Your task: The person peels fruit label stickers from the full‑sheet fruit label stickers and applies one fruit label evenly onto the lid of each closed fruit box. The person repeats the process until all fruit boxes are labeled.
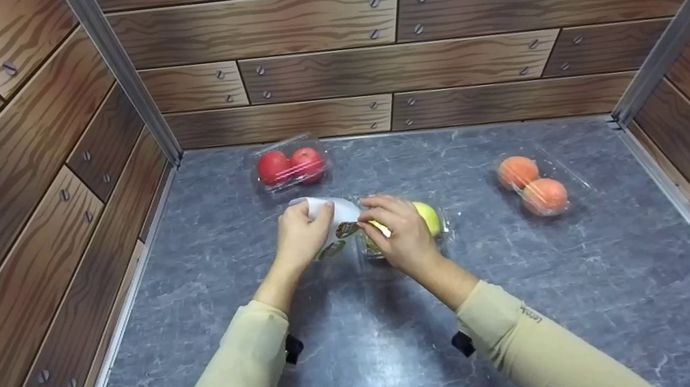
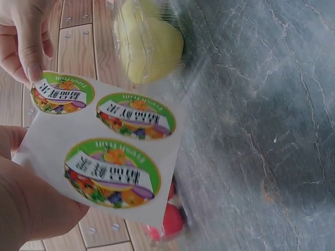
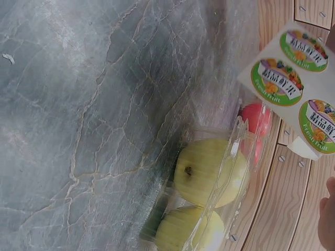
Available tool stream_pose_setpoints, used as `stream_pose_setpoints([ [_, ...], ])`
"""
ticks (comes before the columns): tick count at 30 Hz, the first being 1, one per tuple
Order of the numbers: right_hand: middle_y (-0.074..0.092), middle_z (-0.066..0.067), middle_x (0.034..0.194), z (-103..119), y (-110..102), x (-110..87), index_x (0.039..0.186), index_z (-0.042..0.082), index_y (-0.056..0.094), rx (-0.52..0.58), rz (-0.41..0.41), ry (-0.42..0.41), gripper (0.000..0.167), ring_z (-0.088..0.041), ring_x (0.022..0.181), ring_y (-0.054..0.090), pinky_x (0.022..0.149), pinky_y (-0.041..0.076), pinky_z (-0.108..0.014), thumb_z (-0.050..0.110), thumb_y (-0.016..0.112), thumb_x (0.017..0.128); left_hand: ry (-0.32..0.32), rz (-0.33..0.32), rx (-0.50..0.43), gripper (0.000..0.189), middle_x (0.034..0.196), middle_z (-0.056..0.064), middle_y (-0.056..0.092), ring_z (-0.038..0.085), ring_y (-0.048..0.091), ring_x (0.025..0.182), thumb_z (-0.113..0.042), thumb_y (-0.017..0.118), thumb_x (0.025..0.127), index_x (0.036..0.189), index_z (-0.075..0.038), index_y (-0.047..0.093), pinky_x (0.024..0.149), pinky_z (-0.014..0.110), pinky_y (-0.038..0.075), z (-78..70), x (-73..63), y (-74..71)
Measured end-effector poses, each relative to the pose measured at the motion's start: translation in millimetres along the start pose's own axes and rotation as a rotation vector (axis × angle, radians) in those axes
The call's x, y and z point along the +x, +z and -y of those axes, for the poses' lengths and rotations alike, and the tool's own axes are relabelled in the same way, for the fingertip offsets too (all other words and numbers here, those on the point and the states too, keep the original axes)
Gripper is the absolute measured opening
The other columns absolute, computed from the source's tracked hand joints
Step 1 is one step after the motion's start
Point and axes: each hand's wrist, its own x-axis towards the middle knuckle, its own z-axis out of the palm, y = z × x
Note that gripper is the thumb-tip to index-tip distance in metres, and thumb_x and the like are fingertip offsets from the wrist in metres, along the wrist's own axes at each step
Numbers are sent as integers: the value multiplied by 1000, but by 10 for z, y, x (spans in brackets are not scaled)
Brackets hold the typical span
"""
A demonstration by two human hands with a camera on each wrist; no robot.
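Observation:
My left hand [image 1: 303,234] holds a white sheet of stickers [image 2: 44,157] by its edge, thumb on top. Oval green-rimmed fruit stickers [image 2: 112,172] with "Fresh fruit" lettering show on its face. At the sheet's far corner, my right hand [image 1: 402,229] pinches the edge of one sticker [image 2: 63,93] between thumb and finger. Below the right hand sits a clear plastic box [image 1: 446,224] with two yellow-green fruits [image 3: 207,170], partly hidden by that hand in the head view.
A clear box with two red fruits [image 1: 307,164] stands at the back left. To the right is another with two orange fruits [image 1: 545,197]. Wood-patterned panels [image 1: 312,22] enclose the grey marbled table [image 1: 206,339] at the back and both sides.

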Motion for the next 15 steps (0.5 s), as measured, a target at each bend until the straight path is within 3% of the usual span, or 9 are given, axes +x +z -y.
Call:
stream_pose_setpoints([
  [6, 77, -14, 118, -4, 12, -50, 96, 6, 79, -5, 2, -18, 16, -35, 114, 71, 101, 54, -50, 3, 87, 83, -1, -6, 1, 23, 76, 10, 74, 21, 63, 68, -19, 71, 95, 81, -1, 75, 60, 31, 53, 36, -10, 17],
  [15, 77, -13, 116, 9, 16, -64, 94, 8, 78, 8, -12, -44, 15, -33, 113, 71, 94, 55, -49, 3, 87, 83, -4, -31, 14, 23, 83, 15, 75, 31, 70, 75, -19, 71, 94, 82, 0, 76, 67, 40, 58, 69, -10, 5],
])
